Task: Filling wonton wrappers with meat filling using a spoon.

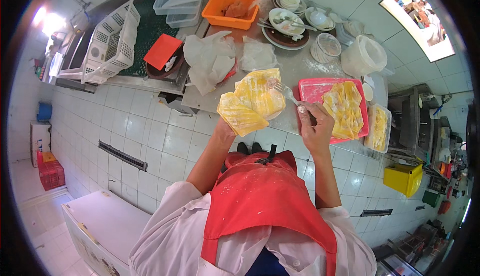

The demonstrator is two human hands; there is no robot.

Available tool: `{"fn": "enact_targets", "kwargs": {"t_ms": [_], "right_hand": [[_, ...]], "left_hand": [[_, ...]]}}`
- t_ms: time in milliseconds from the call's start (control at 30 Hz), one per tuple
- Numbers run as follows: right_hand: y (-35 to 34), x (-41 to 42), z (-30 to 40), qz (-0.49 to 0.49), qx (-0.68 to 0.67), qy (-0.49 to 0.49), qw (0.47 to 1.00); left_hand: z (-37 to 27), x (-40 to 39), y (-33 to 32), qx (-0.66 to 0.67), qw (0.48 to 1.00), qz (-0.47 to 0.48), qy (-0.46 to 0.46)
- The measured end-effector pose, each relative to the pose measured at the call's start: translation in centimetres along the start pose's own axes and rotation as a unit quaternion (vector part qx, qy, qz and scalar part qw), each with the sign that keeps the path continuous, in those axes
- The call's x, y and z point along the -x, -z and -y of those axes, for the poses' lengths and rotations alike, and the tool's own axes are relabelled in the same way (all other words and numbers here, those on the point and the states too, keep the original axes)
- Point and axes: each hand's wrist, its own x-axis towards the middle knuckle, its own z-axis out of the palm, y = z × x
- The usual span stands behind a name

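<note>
A floury stack of yellow dough wrappers (pixel 251 103) rests on my left hand (pixel 225 126), which is mostly hidden beneath it. My right hand (pixel 317 122) grips a metal fork (pixel 288 92) by its handle. The fork's tines touch a small lump of pinkish filling (pixel 272 83) near the stack's right edge. Close beside my right hand stands a pink tray (pixel 311 88) with folded yellow dumplings (pixel 343 109) heaped in it. Just right of that, a clear plastic container (pixel 387 135) holds more yellow pieces.
An orange tub (pixel 233 22) with pinkish filling (pixel 238 10) stands at the back of the metal table (pixel 225 88). Used plates (pixel 287 23), a white bucket (pixel 363 57) and plastic bags (pixel 210 58) lie around it. A white crate (pixel 110 47) is at left; behind me stands a chest freezer (pixel 108 216).
</note>
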Motion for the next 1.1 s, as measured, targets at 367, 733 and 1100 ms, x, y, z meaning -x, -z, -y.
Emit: {"fn": "enact_targets", "kwargs": {"t_ms": [367,733,1100], "right_hand": [[4.7,-1.7,-7.5,0.077,-0.139,0.063,0.985],[8.4,0.2,-12.1,0.034,-0.128,0.011,0.991],[6.3,-0.2,-5.9,0.151,-0.210,-0.163,0.952]], "left_hand": [[3.8,-0.2,-0.3,0.000,0.996,-0.074,0.041],[4.8,-1.1,-2.2,-0.054,0.993,-0.074,0.079],[5.3,-1.0,-3.3,-0.138,0.988,-0.013,0.061]]}}
